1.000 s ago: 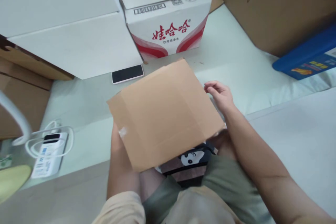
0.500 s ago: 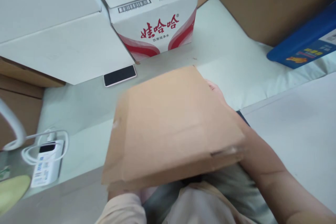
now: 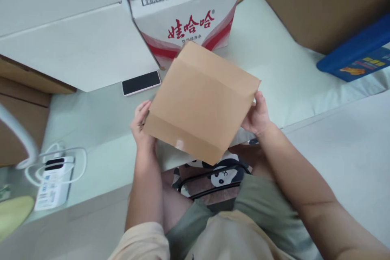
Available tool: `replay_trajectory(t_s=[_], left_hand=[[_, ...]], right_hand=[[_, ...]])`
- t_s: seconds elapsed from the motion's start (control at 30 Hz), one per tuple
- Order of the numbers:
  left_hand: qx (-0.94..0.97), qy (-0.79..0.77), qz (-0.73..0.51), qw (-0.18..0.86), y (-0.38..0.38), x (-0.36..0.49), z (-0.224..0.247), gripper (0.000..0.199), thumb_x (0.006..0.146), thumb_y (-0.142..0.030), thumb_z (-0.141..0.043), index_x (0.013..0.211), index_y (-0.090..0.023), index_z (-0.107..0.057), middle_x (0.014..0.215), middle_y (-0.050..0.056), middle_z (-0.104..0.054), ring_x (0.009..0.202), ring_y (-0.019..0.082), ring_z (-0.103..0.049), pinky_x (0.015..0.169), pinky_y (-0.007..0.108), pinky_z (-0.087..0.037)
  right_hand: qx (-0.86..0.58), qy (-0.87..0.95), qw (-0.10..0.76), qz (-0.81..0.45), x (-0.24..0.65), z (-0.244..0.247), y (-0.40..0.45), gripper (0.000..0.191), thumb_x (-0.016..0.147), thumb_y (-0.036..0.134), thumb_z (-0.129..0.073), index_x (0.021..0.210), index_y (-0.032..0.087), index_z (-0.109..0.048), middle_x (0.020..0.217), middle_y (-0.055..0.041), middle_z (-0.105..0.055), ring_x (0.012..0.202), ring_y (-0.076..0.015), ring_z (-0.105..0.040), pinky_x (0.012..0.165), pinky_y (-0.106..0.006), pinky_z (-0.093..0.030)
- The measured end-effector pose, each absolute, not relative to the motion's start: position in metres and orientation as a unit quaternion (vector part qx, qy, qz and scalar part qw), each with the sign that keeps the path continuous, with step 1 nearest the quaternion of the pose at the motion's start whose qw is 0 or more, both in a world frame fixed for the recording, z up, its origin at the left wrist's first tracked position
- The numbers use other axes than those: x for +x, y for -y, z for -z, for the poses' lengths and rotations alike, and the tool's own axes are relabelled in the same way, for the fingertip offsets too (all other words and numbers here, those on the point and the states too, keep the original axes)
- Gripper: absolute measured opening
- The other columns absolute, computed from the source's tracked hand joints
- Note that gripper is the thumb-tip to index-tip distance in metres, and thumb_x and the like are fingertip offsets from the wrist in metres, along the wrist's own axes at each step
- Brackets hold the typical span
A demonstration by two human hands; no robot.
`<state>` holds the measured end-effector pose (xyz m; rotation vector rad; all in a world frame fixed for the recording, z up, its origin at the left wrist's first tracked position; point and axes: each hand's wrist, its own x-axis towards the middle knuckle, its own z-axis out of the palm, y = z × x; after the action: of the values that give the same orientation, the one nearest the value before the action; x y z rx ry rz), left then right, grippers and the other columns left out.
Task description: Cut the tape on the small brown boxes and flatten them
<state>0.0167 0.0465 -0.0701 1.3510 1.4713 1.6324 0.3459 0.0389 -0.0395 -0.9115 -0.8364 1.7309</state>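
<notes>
Head view is showing both hands on the cardboard box (image 3: 201,97) now, and it's turning fast! A second ago the left hand (image 3: 141,124) was hiding behind the cardboard and the right hand (image 3: 256,113) was hovering off its edge; now the left is gripping the left corner, fingers curling at the edge, and the right is pinching the right corner, thumb along the rim (its other fingers are mostly hiding behind). Half a second back a side wall was facing the person; now the broad face is showing, swung round and pushed farther forward. It's sitting in the air above the near edge of the table (image 3: 103,118), its far corner covering part of the white carton (image 3: 190,10).

On to the print! That carton is carrying 娃哈哈 in big red characters with an ® mark, and 纯净水 is reading clearly in the smaller line below, the box corner crowding it. A barcode and a square code are running along the top. The blue package (image 3: 359,59) is displaying yellow lettering, too small to read; the brown carton (image 3: 323,8) is bearing blurred dark characters, and the white device (image 3: 53,195) is wearing illegible blue print.
</notes>
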Motion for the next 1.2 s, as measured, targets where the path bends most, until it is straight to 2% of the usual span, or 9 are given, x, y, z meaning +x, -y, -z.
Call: replay_trajectory(t_s=[0.1, 0.23, 0.43, 0.63, 0.73, 0.83, 0.97, 1.1, 1.2], left_hand=[[0.526, -0.554, -0.599, 0.241, -0.046, 0.012, 0.072, 0.037, 0.074, -0.052, -0.083, 0.104, -0.03, -0.082, 0.123, 0.005, -0.067, 0.121, 0.025, -0.063, 0.111, 0.04, -0.049], [0.541, -0.563, -0.563, 0.273, -0.042, 0.009, 0.065, 0.026, 0.073, -0.037, -0.082, 0.098, -0.029, -0.083, 0.124, 0.006, -0.067, 0.122, 0.024, -0.063, 0.113, 0.041, -0.048], [0.325, -0.403, -0.737, 0.434, -0.031, 0.005, 0.038, 0.014, 0.066, -0.025, -0.073, 0.079, -0.026, -0.077, 0.125, 0.002, -0.066, 0.122, 0.025, -0.062, 0.095, 0.037, -0.058], [0.234, -0.412, -0.761, 0.444, -0.029, -0.002, 0.038, 0.014, 0.067, -0.031, -0.07, 0.07, -0.022, -0.06, 0.099, 0.001, -0.067, 0.09, 0.016, -0.066, 0.075, 0.027, -0.056], [0.204, -0.409, -0.759, 0.463, -0.027, 0.002, 0.037, 0.014, 0.061, -0.031, -0.07, 0.065, -0.021, -0.061, 0.086, 0.001, -0.062, 0.075, 0.013, -0.061, 0.064, 0.024, -0.053], [0.185, -0.408, -0.752, 0.482, -0.024, 0.008, 0.029, 0.014, 0.054, -0.03, -0.072, 0.06, -0.02, -0.064, 0.081, 0.002, -0.06, 0.069, 0.012, -0.058, 0.059, 0.023, -0.051], [0.18, -0.413, -0.745, 0.492, -0.024, 0.012, 0.021, 0.015, 0.051, -0.03, -0.074, 0.055, -0.019, -0.064, 0.076, 0.002, -0.057, 0.066, 0.011, -0.056, 0.057, 0.023, -0.049], [0.194, -0.416, -0.735, 0.499, -0.028, 0.013, 0.022, 0.017, 0.052, -0.031, -0.075, 0.055, -0.018, -0.063, 0.075, 0.002, -0.054, 0.065, 0.011, -0.054, 0.057, 0.024, -0.048], [0.216, -0.408, -0.727, 0.508, -0.031, 0.014, 0.023, 0.024, 0.052, -0.031, -0.078, 0.052, -0.017, -0.059, 0.07, 0.001, -0.049, 0.063, 0.01, -0.053, 0.058, 0.024, -0.048]], right_hand=[[-0.397, 0.308, 0.516, -0.694, 0.345, 0.044, -0.037, 0.072, 0.064, 0.082, -0.072, 0.112, 0.029, -0.065, 0.108, -0.0068, -0.077, 0.122, -0.0335, -0.067, 0.102, -0.051, -0.057], [-0.47, 0.272, 0.489, -0.683, 0.349, 0.049, -0.036, 0.056, 0.057, 0.051, -0.088, 0.103, 0.026, -0.067, 0.1, -0.0052, -0.078, 0.106, -0.0321, -0.073, 0.1, -0.052, -0.059], [-0.501, 0.257, 0.535, -0.63, 0.355, 0.044, -0.035, 0.043, 0.07, 0.052, -0.073, 0.1, 0.023, -0.067, 0.095, -0.007, -0.077, 0.102, -0.0329, -0.073, 0.092, -0.053, -0.062], [-0.533, 0.201, 0.656, -0.495, 0.377, 0.025, -0.021, 0.033, 0.072, 0.046, -0.067, 0.097, 0.023, -0.065, 0.092, -0.0046, -0.073, 0.085, -0.024, -0.072, 0.073, -0.041, -0.065], [-0.56, 0.205, 0.696, -0.399, 0.412, 0.012, -0.004, 0.021, 0.078, 0.043, -0.063, 0.089, 0.025, -0.061, 0.081, 0.0006, -0.065, 0.056, -0.0121, -0.057, 0.041, -0.023, -0.048], [-0.613, 0.23, 0.692, -0.303, 0.442, -0.004, 0.008, 0.01, 0.082, 0.031, -0.065, 0.086, 0.028, -0.057, 0.077, 0.0054, -0.057, 0.044, -0.0062, -0.039, 0.029, -0.017, -0.024], [-0.677, 0.247, 0.663, -0.201, 0.45, -0.021, -0.014, 0.015, 0.089, 0.018, -0.058, 0.084, 0.029, -0.05, 0.079, 0.0071, -0.054, 0.045, -0.0054, -0.041, 0.03, -0.016, -0.029], [-0.684, 0.264, 0.643, -0.222, 0.442, -0.035, -0.094, 0.02, 0.095, 0.014, -0.05, 0.082, 0.028, -0.044, 0.083, 0.0065, -0.056, 0.046, -0.0056, -0.041, 0.035, -0.018, -0.034], [-0.685, 0.295, 0.588, -0.313, 0.434, -0.045, -0.168, 0.019, 0.098, 0.022, -0.052, 0.081, 0.028, -0.047, 0.092, 0.0031, -0.064, 0.073, -0.0069, -0.063, 0.06, -0.018, -0.054]])
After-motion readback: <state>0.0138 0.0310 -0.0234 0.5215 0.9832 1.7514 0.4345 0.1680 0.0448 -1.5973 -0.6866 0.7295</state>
